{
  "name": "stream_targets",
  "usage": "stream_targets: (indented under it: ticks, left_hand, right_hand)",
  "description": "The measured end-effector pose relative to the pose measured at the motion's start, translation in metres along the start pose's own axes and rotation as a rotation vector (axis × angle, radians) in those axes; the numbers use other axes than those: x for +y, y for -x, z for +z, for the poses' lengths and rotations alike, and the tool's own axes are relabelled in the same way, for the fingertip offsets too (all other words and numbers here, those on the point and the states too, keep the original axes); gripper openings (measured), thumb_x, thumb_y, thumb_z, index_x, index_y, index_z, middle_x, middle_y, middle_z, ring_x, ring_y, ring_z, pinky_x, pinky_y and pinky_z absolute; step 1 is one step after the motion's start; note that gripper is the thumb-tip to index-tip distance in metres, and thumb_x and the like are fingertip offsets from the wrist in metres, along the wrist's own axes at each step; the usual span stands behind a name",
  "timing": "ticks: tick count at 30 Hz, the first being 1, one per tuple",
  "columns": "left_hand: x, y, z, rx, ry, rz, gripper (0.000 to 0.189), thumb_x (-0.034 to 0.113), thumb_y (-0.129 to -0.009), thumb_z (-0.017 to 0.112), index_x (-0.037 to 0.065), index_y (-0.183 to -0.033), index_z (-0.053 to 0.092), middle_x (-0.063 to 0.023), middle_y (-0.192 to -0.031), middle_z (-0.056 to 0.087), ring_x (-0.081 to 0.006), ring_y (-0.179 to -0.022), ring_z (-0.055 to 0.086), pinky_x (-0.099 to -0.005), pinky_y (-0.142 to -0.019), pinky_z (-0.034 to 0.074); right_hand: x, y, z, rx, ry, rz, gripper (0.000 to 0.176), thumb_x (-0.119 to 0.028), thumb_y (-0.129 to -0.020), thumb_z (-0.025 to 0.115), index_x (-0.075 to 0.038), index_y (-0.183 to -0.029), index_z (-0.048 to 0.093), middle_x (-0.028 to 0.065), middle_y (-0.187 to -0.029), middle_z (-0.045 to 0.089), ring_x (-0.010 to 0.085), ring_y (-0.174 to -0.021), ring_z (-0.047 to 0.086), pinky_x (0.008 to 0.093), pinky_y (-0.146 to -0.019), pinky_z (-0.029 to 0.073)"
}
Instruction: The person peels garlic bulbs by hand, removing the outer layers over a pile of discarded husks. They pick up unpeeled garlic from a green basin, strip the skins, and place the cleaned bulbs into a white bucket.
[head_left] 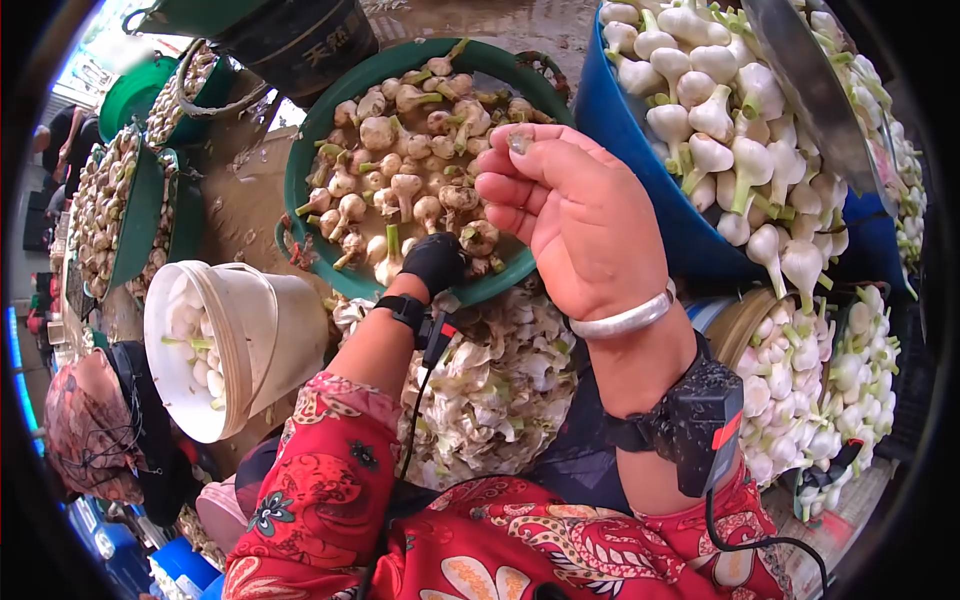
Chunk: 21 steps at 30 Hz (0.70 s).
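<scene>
From where I stand, the left hand point(437, 262), in a black glove, reaches down over the near rim of the green basin point(298, 180). Roots-on garlic bulbs point(378, 133) crowd the basin, and one green-stemmed bulb point(390, 266) sits right beside the glove; the fingers are hidden, so I can't tell whether they grip it. The bare right hand point(590, 205) is raised above the basin's right side, palm up, fingers loosely curled. Something small and greyish point(520, 142) shows at its thumb tip (too tiny to name from here), and I can't tell if it's pinched. Dry peelings point(490, 385) heap up below the basin; paler garlic point(712, 112) fills the blue tub point(645, 228) to the right.
</scene>
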<state>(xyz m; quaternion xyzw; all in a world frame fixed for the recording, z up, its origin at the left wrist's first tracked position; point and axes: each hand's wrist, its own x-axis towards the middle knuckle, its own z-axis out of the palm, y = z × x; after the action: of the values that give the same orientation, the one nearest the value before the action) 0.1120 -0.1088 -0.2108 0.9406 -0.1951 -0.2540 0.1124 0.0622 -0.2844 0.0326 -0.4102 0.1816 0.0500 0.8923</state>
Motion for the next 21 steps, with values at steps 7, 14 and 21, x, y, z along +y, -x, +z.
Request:
stream_targets:
  ticks: [7, 14, 21]
  left_hand:
    - [0.016, 0.127, -0.134, 0.336, 1.128, -0.08, 0.011, 0.01, -0.082, 0.065, 0.001, -0.089, 0.068, 0.0003, -0.072, 0.061, -0.0054, -0.065, 0.052, -0.0221, -0.058, 0.042]
    - [0.021, 0.219, -0.164, 0.488, 1.228, 0.052, 0.019, 0.008, -0.085, 0.061, 0.001, -0.103, 0.065, -0.0019, -0.083, 0.064, -0.0081, -0.073, 0.057, -0.0228, -0.067, 0.047]
    - [0.011, 0.22, -0.143, 0.596, 1.264, 0.095, 0.028, 0.01, -0.088, 0.058, 0.0, -0.115, 0.058, -0.0069, -0.102, 0.064, -0.0145, -0.086, 0.062, -0.0287, -0.079, 0.051]
  right_hand:
    - [0.035, 0.001, 0.006, -0.225, 0.643, -0.053, 0.044, -0.008, -0.075, 0.069, 0.0, -0.116, 0.055, 0.0044, -0.091, 0.059, 0.0086, -0.077, 0.055, 0.0233, -0.067, 0.047]
    - [0.087, 0.036, 0.038, -0.461, 0.412, -0.045, 0.048, 0.004, -0.07, 0.072, -0.002, -0.116, 0.057, -0.0016, -0.085, 0.057, 0.0057, -0.075, 0.053, 0.0216, -0.067, 0.048]
    - [0.113, 0.037, 0.045, -0.471, 0.519, -0.285, 0.043, 0.003, -0.071, 0.072, -0.003, -0.111, 0.058, -0.0038, -0.081, 0.057, 0.0056, -0.073, 0.055, 0.0215, -0.066, 0.049]
